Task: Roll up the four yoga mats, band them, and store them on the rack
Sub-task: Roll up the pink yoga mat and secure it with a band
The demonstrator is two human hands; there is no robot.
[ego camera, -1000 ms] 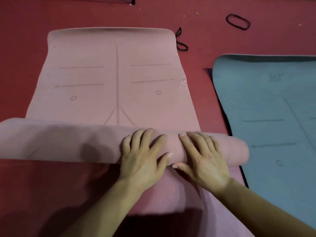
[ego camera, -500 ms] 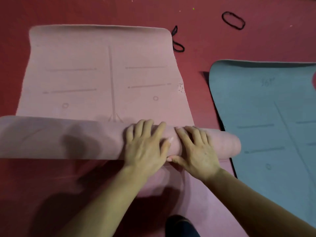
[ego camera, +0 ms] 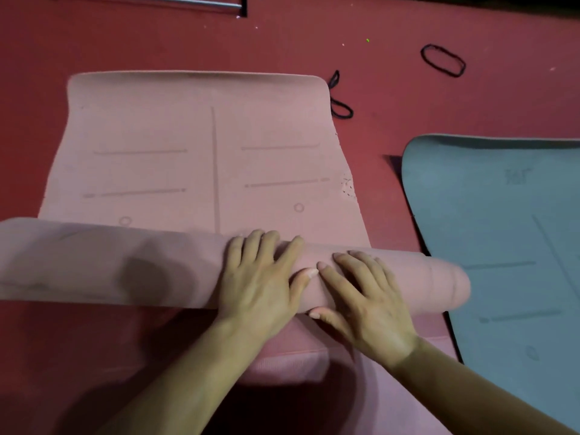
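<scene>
A pink yoga mat (ego camera: 194, 136) lies on the red floor, its near part wound into a thick roll (ego camera: 110, 265) that spans the view. My left hand (ego camera: 260, 277) and my right hand (ego camera: 364, 302) press flat on top of the roll, fingers spread, side by side right of its middle. The flat part with printed lines stretches away from the roll. A blue-grey yoga mat (ego camera: 508, 233) lies flat at the right. Two black bands rest on the floor: one (ego camera: 340, 102) at the pink mat's far right corner, another (ego camera: 442, 59) farther right.
A metal bar (ego camera: 150, 0) of a frame crosses the top left edge. Another pink mat (ego camera: 298, 362) lies under my forearms, near the roll. Red floor (ego camera: 392, 98) separates the pink and blue-grey mats.
The roll has advanced a little over the flat pink mat, covering the fork of the printed lines. My hands stayed on top of it, shifting slightly.
</scene>
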